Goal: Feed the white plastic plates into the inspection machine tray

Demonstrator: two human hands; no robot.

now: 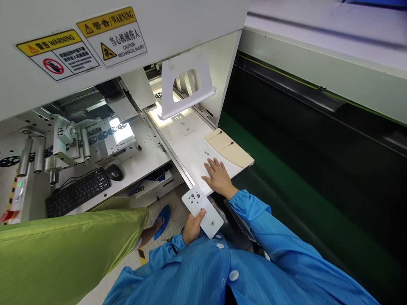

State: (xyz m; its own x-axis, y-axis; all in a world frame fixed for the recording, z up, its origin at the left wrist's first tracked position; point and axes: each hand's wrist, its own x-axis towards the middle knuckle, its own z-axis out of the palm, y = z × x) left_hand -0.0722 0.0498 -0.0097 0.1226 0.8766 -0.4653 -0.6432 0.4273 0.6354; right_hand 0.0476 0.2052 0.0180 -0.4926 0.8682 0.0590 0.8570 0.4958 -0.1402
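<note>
Holding: left hand (191,228) pinching a card (207,206), thumb on top, fingers beneath; the card is tilted, just beside the worktop's (187,148) near end, its large holes toward the worktop.
Worktop: right hand (218,178) palm down on it, fingers slightly spread; a second card (185,126) lies farther up, near the white guard (188,108).
Board (229,150): beige, on the worktop's right side.
Keyboard (78,190): black, at left, beside the mouse (114,172).
Signs (112,37): two warnings on the panel (190,21) above.
Co-worker: yellow-green garment (70,250) at lower left, foot in a blue shoe cover (163,222).
</note>
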